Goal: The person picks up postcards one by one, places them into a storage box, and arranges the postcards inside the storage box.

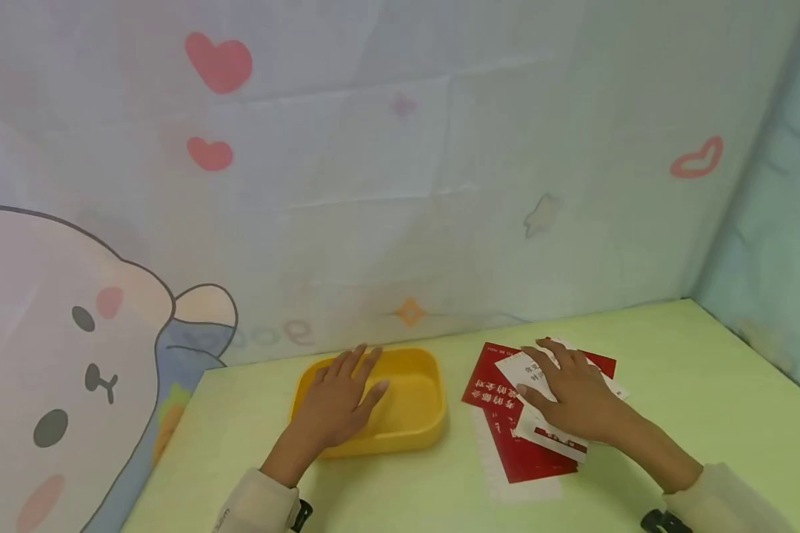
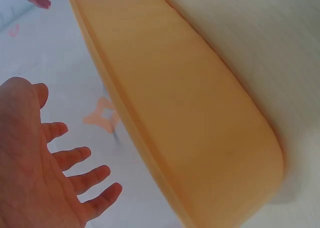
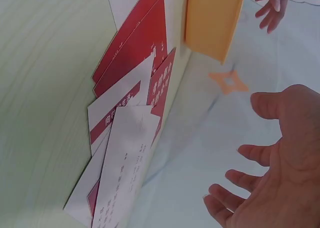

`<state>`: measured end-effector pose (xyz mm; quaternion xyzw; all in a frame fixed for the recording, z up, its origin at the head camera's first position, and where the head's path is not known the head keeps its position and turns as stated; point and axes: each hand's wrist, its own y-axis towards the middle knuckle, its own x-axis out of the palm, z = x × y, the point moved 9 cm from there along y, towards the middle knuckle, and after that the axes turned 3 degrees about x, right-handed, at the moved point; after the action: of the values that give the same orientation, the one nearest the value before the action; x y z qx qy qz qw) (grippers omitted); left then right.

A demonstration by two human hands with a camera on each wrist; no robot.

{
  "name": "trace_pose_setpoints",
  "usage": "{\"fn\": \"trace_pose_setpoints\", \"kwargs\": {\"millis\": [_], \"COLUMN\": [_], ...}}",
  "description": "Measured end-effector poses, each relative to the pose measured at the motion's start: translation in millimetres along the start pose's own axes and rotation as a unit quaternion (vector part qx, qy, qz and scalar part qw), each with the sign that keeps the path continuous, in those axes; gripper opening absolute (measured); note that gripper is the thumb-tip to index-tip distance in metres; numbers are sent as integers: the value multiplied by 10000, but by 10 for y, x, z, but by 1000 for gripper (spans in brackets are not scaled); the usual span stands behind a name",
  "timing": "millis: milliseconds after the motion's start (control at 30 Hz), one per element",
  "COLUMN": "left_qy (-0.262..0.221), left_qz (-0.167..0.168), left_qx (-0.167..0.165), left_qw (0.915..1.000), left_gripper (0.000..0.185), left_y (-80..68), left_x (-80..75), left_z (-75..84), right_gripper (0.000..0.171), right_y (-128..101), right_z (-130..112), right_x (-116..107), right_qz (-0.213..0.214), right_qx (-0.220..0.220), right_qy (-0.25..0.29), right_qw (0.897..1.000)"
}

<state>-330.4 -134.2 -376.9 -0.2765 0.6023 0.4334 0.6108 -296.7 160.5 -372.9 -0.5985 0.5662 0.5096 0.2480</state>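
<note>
A yellow plastic tray (image 1: pixel 410 442) stands near the back of the table, its inside bare where it shows. Above its left side hovers my left hand (image 1: pixel 336 407), fingers spread and holding nothing; the left wrist view has the hand beside the tray's outer wall (image 2: pixel 175 98). To the right lies an untidy pile of red cards (image 1: pixel 533 455) and white cards (image 1: pixel 552 437) with printed characters. Over this pile my right hand (image 1: pixel 576 400) is stretched out, fingers apart. In the right wrist view that hand (image 3: pixel 280 173) is raised off the white card (image 3: pixel 125 163), with nothing in its grasp.
The pale green tabletop (image 1: pixel 387 496) runs up to a printed cloth backdrop (image 1: pixel 347 244) with hearts and a cartoon animal (image 1: pixel 93 370). A bluish cloth (image 1: pixel 773 244) hangs along the right edge. Part of a white sheet (image 1: pixel 527 490) shows below the red cards.
</note>
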Motion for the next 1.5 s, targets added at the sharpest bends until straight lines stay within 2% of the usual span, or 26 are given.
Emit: {"fn": "trace_pose_setpoints", "kwargs": {"millis": [200,500,700,900,1133,1367,1500], "left_qy": [105,131,139,361,499,242,113], "left_qz": [-6,-157,-193,-154,-284,-565,-715], "left_qx": [-114,-435,-733,-1031,-1664,-2371,-2568], "left_qw": [9999,9988,9970,9939,9844,9696,9638], "left_gripper": [63,63,63,63,67,77,77], "left_y": [5,-25,-71,-64,-150,-292,-320], "left_x": [-28,-22,-22,-106,-26,80,181], "left_z": [-56,-220,-371,-581,-892,-1070,-1139], "right_gripper": [67,69,73,84,97,97,94], "right_y": [-14,-11,-15,28,-4,-51,-82], "right_z": [110,374,545,740,914,1023,1106], "right_x": [-16,18,80,76,137,239,317], "right_qz": [31,-240,-527,-780,-1059,-1105,-1232], "right_qx": [20,421,700,969,1406,1651,1930], "right_qy": [-196,-263,-393,-478,-426,-356,-208], "right_qw": [9998,9985,9954,9911,9835,9794,9732]}}
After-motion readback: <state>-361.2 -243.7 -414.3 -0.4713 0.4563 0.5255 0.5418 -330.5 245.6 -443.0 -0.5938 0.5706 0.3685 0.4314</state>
